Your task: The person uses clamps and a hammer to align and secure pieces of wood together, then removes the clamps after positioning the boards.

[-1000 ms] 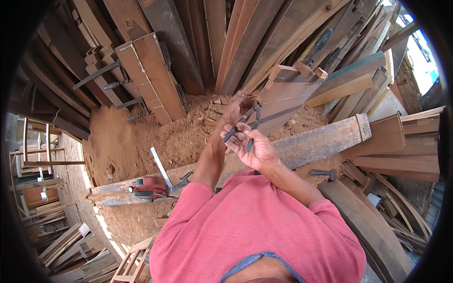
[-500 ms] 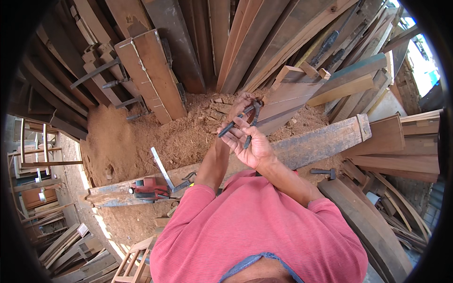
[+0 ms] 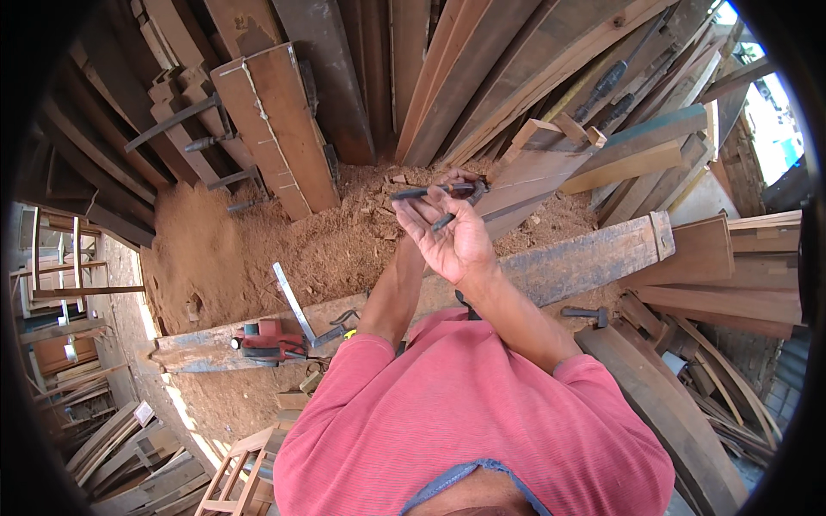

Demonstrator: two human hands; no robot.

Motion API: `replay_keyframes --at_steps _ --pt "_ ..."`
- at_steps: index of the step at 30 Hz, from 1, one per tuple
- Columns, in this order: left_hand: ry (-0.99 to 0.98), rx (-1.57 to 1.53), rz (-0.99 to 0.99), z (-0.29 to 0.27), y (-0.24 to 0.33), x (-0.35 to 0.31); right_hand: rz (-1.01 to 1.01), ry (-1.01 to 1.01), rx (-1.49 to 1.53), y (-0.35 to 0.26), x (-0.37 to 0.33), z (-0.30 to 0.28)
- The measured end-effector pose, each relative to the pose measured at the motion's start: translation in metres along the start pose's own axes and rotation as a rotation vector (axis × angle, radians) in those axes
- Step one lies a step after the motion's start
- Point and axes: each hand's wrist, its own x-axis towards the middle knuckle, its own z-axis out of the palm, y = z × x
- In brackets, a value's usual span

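Dark-handled pincers are held in front of my chest, above the sawdust, the handles pointing left and the jaws to the right. My right hand is turned palm up, its thumb and fingers around the handles. Behind it is my left hand, mostly hidden, with a few fingers closed at the jaw end of the tool. Just beyond the jaws stands a jointed wooden piece marked with a pale line.
A long worn plank crosses before me. On its left lie a red power tool and a metal square. A hammer lies at right. Clamps grip a board at far left; timber leans behind.
The pincers have turned from slanting to nearly level, their handles swinging up. My right hand has moved slightly up and now covers more of my left hand.
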Motion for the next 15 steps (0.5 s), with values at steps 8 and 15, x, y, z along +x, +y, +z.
replay_keyframes --at_steps 8,15 --pt "0.024 0.105 0.029 -0.014 -0.003 -0.012 -0.006 0.078 0.002 -0.003 0.024 0.009" --pt "0.034 0.211 0.056 -0.015 -0.004 -0.019 -0.057 0.068 -0.014 -0.013 0.015 0.001"
